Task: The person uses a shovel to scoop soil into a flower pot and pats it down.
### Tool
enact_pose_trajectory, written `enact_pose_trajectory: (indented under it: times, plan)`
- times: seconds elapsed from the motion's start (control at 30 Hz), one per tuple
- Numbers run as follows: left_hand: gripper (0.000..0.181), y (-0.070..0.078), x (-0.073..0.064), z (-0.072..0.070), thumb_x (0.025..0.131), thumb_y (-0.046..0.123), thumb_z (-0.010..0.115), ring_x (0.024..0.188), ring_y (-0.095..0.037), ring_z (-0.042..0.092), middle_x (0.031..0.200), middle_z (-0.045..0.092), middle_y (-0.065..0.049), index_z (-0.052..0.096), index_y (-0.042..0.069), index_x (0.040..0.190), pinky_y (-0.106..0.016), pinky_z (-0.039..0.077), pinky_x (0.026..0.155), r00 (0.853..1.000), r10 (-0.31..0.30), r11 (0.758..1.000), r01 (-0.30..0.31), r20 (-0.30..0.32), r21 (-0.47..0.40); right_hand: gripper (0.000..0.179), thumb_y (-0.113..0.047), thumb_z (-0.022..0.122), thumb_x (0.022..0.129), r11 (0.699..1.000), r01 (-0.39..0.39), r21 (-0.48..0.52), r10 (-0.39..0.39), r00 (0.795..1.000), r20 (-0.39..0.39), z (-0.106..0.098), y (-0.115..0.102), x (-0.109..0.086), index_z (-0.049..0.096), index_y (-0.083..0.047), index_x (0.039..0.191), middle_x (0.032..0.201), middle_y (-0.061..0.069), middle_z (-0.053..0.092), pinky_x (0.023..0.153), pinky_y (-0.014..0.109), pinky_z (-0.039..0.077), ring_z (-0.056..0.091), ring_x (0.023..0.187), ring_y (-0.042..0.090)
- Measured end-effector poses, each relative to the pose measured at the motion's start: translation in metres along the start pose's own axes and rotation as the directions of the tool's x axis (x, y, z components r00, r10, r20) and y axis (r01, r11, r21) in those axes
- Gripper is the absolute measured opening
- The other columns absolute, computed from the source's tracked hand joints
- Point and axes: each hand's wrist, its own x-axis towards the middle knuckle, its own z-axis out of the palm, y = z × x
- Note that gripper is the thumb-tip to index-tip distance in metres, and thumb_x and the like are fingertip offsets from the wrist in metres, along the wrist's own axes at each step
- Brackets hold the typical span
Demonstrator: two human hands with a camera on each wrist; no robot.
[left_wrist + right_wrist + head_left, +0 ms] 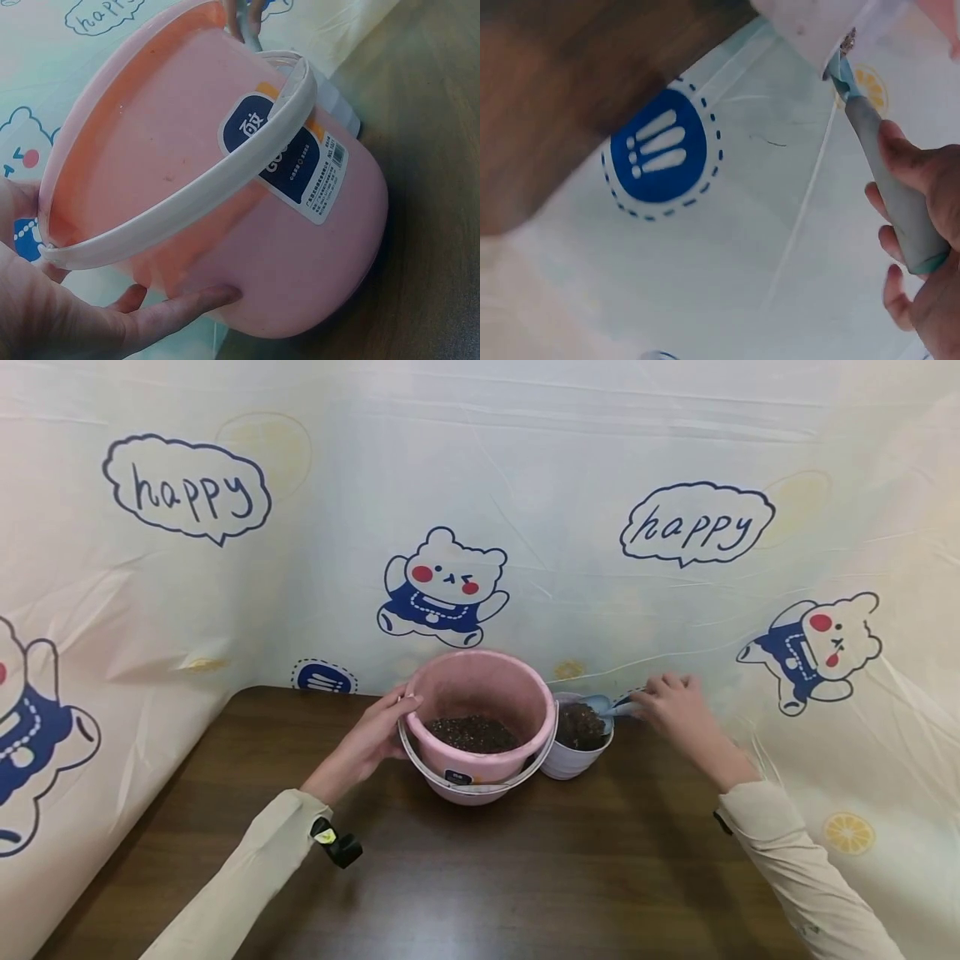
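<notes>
On the table stands a pink bucket with dark soil in its bottom and a white handle hanging across its front. My left hand grips the bucket's left side, thumb at the rim and fingers along the outer wall. Close against the bucket's right side is a small white pot with a mound of brown soil. In my right hand I hold a hand trowel by its grey handle. Its light blue blade lies at the pot's right rim, against the soil.
A dark brown wooden table carries both containers, near its back edge. Behind it hangs a pale printed curtain with bears and lettering. A black strap sits on the left wrist.
</notes>
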Motion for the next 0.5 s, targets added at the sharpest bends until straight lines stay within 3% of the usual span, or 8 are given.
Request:
enact_pose_trajectory:
  times: [0.07, 0.2, 0.3, 0.5]
  plan:
    - [0.069, 0.0, 0.0, 0.0, 0.109, 0.038, 0.05, 0.152, -0.043, 0.032, 0.172, 0.023, -0.018, 0.019, 0.023, 0.169, -0.07, 0.038, 0.114, 1.0, 0.002, 1.0, -0.002, 0.0, 0.0, 0.011, -0.005, 0.08, 0.081, 0.992, 0.055, -0.117, -0.054, 0.998, 0.012, 0.001, -0.006, 0.005, 0.074, -0.004, 0.091, 0.083, 0.012, 0.06, 0.069, 0.051, 0.038, 0.049, 0.079, 0.033]
    - [0.07, -0.002, 0.001, 0.0, 0.109, 0.039, 0.051, 0.152, -0.043, 0.032, 0.171, 0.023, -0.017, 0.019, 0.023, 0.169, -0.069, 0.038, 0.114, 1.0, 0.0, 1.0, 0.0, -0.001, 0.005, 0.014, 0.007, 0.077, 0.083, 0.942, 0.13, -0.31, -0.097, 0.988, 0.119, 0.002, -0.019, 0.013, 0.072, -0.005, 0.084, 0.086, 0.011, 0.059, 0.076, 0.046, 0.04, 0.048, 0.082, 0.029]
    - [0.07, -0.003, 0.001, 0.001, 0.108, 0.039, 0.051, 0.152, -0.042, 0.031, 0.171, 0.023, -0.018, 0.019, 0.022, 0.169, -0.069, 0.038, 0.113, 1.0, 0.004, 1.0, -0.004, -0.001, 0.005, 0.014, 0.006, 0.08, 0.085, 0.907, 0.147, -0.395, -0.073, 0.978, 0.197, 0.002, -0.031, 0.017, 0.073, -0.005, 0.08, 0.085, 0.01, 0.058, 0.078, 0.041, 0.037, 0.044, 0.08, 0.025]
    - [0.07, -0.001, 0.0, 0.002, 0.109, 0.036, 0.051, 0.153, -0.042, 0.029, 0.171, 0.023, -0.019, 0.02, 0.019, 0.169, -0.07, 0.04, 0.111, 1.0, 0.019, 1.0, -0.019, -0.009, -0.002, 0.016, 0.001, 0.08, 0.088, 0.878, 0.103, -0.468, 0.036, 0.96, 0.279, 0.004, -0.05, 0.019, 0.071, -0.005, 0.076, 0.079, 0.011, 0.051, 0.075, 0.037, 0.03, 0.035, 0.076, 0.023]
